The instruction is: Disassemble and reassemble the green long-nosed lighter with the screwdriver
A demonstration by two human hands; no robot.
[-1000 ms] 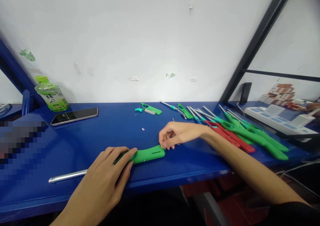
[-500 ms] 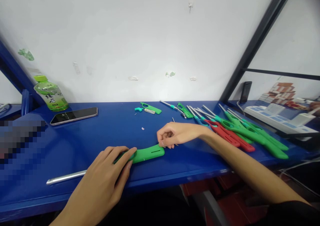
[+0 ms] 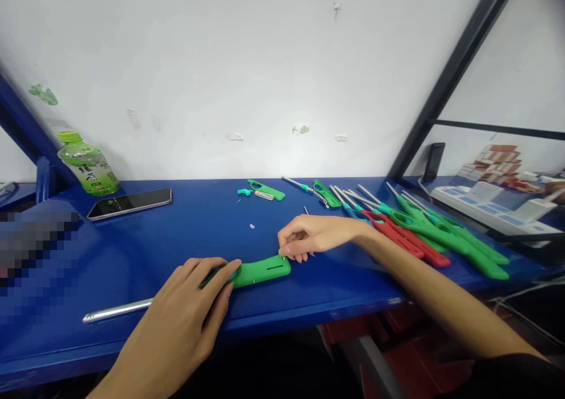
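A green long-necked lighter lies along the front of the blue table, its metal tube pointing left. My left hand is closed over its trigger end, hiding that part. At the handle's right end, my right hand pinches its thumb and fingers together just above the upper edge. A tiny pale piece seems to show beneath those fingertips, too small to name. Behind the hands lie a green handle half, a turquoise trigger, a small clear fuel tank and an opened lighter's tube with its wire.
Several green, red and blue lighters are heaped at the right. A phone and a green drink bottle stand by the wall at left. A white power strip sits beyond the dark frame at right. Small scraps dot the table.
My right fingertips have shifted very slightly at the handle's end, and a tiny pale piece shows more plainly below them. My left hand and the lighter keep their place.
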